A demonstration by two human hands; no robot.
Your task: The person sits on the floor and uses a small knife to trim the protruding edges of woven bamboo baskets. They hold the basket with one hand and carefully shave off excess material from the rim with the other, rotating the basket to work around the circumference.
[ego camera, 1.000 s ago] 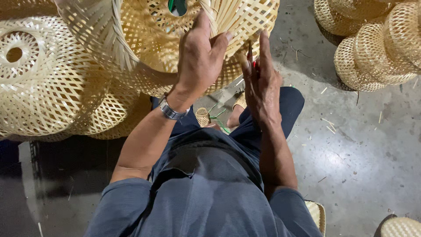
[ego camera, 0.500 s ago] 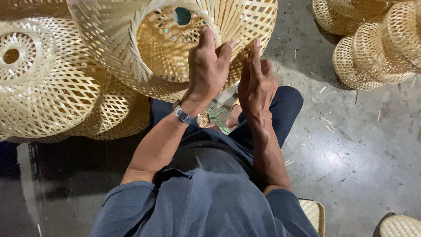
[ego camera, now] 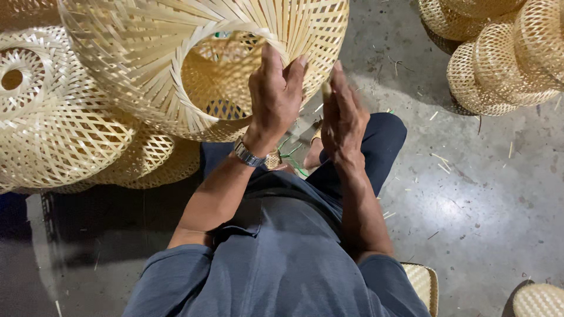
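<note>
A large woven bamboo lampshade (ego camera: 153,70) is held up in front of me, its round opening facing me. My left hand (ego camera: 275,97), with a metal watch on the wrist, grips the rim of that opening with fingers curled over the edge. My right hand (ego camera: 342,114) presses flat against the shade's outer side near loose strip ends, fingers together; whether it pinches a strip is hidden. Both hands sit close together above my knees.
More woven bamboo shades (ego camera: 53,129) are stacked at my left, and another pile (ego camera: 499,53) lies at the upper right. Bamboo scraps litter the concrete floor (ego camera: 470,194). A woven seat edge (ego camera: 423,282) shows behind me, and another woven piece (ego camera: 540,299) at the lower right.
The shade has turned and swung down toward me, so its opening now faces me. My left hand shifted onto the opening's rim; my right hand stayed against the side.
</note>
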